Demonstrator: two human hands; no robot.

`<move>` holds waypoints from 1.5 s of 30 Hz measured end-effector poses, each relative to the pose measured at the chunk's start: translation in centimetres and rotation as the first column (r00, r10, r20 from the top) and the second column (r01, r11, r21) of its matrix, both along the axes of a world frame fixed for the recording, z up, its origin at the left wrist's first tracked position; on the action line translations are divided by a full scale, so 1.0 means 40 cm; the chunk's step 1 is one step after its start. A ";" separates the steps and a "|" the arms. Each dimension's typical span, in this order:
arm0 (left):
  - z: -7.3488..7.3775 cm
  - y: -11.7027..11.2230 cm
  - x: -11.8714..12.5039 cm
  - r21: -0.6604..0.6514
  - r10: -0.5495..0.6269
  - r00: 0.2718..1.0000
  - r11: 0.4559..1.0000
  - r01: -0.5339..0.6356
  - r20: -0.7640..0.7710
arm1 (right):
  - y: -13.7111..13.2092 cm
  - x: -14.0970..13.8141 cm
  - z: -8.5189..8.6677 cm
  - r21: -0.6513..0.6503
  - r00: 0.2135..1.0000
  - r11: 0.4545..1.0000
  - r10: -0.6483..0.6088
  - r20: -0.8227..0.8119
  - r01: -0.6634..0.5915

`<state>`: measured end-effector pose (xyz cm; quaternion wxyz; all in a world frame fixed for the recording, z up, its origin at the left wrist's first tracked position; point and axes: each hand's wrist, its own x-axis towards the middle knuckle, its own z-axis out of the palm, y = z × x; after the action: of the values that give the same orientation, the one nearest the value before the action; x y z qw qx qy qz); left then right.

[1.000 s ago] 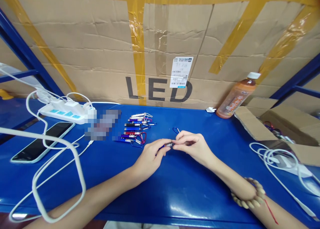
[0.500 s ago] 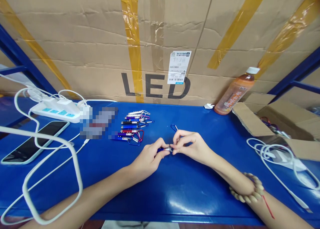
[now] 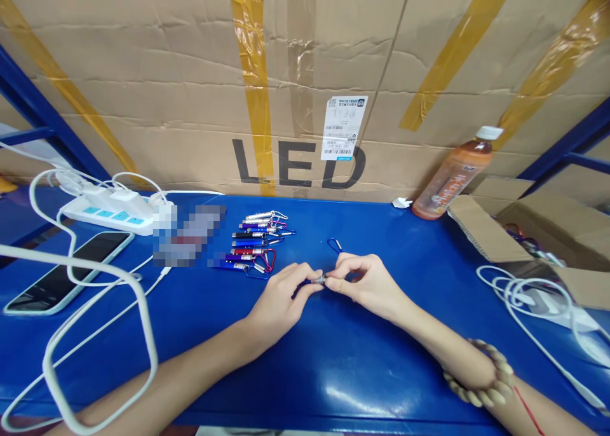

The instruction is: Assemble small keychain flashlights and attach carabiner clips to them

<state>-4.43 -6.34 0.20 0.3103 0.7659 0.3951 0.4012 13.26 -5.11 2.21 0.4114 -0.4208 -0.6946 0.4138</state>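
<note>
A glossy blue surface (image 3: 381,366) spans the view, its back edge meeting a large carton (image 3: 181,74) crossed with yellow tape (image 3: 255,86), marked LED in black and bearing a white label (image 3: 344,128). Blue frame bars (image 3: 47,109) rise at both sides.

About midway between the back and near edges, the left hand (image 3: 283,299) grasps a small tube (image 3: 318,280) between thumb and fingers. The right hand (image 3: 369,283) pinches the tube's other end with thumb and forefinger; a beaded bracelet (image 3: 500,379) circles that wrist. Just beyond the right hand shows a blue clip (image 3: 338,246); I cannot tell whether it rests on the surface.

Left of centre, toward the back edge, lies a row of penlights (image 3: 250,243) with clips. A power strip (image 3: 112,217) full of plugs sits by the back left corner, a phone (image 3: 71,274) nearer the left edge. A bottle (image 3: 450,178) stands at the back edge toward the right corner, beside an open box (image 3: 481,229). A coiled white cable (image 3: 509,290) lies along the right edge.
</note>
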 end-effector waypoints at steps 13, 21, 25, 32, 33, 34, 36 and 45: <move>0.023 0.002 0.012 -0.131 0.022 1.000 0.991 -0.021 0.005 | 0.009 0.013 0.010 0.227 0.994 0.973 -0.060 0.092 0.038; 0.025 -0.002 0.008 -0.150 -0.104 0.994 0.984 0.097 -0.040 | 0.018 0.038 0.011 0.384 0.972 0.900 0.145 0.184 -0.207; 0.016 -0.006 0.004 -0.165 -0.163 0.985 0.975 0.151 -0.061 | 0.018 0.053 0.000 0.347 0.934 0.879 0.243 0.261 -0.326; 0.009 -0.010 -0.001 -0.087 -0.144 0.986 0.987 0.137 -0.080 | 0.010 0.044 -0.016 0.399 0.946 0.868 0.207 0.248 -0.295; 0.009 -0.010 -0.002 -0.073 -0.134 0.988 0.989 0.128 -0.076 | 0.008 0.039 -0.016 0.411 0.956 0.872 0.188 0.224 -0.267; 0.008 -0.010 -0.002 -0.060 -0.123 0.990 0.991 0.119 -0.072 | 0.005 0.034 -0.016 0.420 0.966 0.876 0.168 0.195 -0.237; 0.007 -0.010 -0.002 -0.031 -0.105 0.992 0.994 0.103 -0.068 | 0.000 0.024 -0.014 0.427 0.980 0.885 0.136 0.148 -0.188; -0.005 0.000 -0.007 0.097 -0.061 0.996 0.993 0.068 -0.072 | -0.008 0.002 -0.007 0.391 0.994 0.918 0.031 0.103 -0.069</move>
<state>-4.69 -6.34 0.00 0.2707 0.8063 0.3601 0.3834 13.33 -5.41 1.92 0.4437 -0.3308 -0.7926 0.2559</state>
